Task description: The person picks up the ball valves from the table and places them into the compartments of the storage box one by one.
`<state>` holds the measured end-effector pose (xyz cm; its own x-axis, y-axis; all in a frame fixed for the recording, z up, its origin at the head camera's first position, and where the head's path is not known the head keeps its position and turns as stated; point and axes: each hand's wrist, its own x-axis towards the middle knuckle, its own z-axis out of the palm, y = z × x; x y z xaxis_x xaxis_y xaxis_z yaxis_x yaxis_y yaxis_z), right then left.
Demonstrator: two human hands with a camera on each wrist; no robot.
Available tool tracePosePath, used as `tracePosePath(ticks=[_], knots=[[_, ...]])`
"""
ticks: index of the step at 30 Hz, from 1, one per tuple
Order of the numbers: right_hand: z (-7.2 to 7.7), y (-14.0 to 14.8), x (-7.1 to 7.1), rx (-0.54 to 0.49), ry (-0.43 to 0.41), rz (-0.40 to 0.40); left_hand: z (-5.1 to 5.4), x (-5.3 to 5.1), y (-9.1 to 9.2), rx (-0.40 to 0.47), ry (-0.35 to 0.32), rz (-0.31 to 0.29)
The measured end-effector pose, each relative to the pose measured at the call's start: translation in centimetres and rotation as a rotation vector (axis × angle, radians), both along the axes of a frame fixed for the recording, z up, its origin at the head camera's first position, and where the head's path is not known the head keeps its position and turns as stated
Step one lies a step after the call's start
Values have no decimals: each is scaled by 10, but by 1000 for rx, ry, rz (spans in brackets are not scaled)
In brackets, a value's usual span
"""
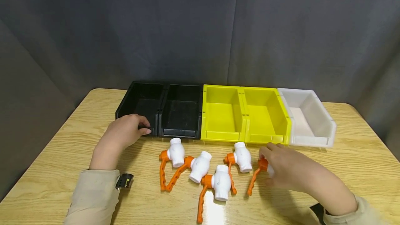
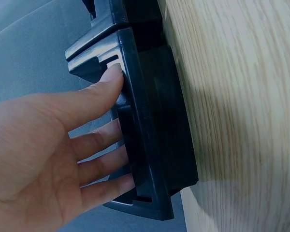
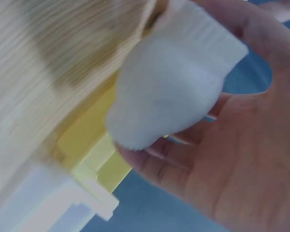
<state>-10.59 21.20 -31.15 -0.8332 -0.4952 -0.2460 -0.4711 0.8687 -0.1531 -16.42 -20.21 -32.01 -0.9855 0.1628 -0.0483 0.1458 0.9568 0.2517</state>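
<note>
At the leftmost black bin (image 1: 142,108), my left hand (image 1: 123,133) grips the low front lip. In the left wrist view the thumb lies on the lip (image 2: 147,130) near one corner, with the fingers bent against it. My right hand (image 1: 292,169) holds a white plastic ball valve (image 3: 169,82) between thumb and fingers, low over the table in front of the right-hand yellow bin. Its orange lever (image 1: 253,181) sticks out leftward; the hand hides most of its body in the head view. Beside it lies another ball valve (image 1: 243,157).
Three more ball valves lie mid-table: one at left (image 1: 176,152), one in the middle (image 1: 200,167), one nearest me (image 1: 222,183). A second black bin (image 1: 181,133), two yellow bins (image 1: 222,135) and a white bin (image 1: 312,141) continue the row. Behind hangs a grey curtain (image 1: 200,27).
</note>
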Motion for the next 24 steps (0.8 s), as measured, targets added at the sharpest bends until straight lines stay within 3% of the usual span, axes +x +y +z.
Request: tracePosePath(ticks=[15, 24], knots=[[9, 33, 4, 55, 246, 190, 0, 0, 1, 4, -5, 11], [18, 56, -9, 47, 322, 258, 0, 1, 1, 4, -1, 8]])
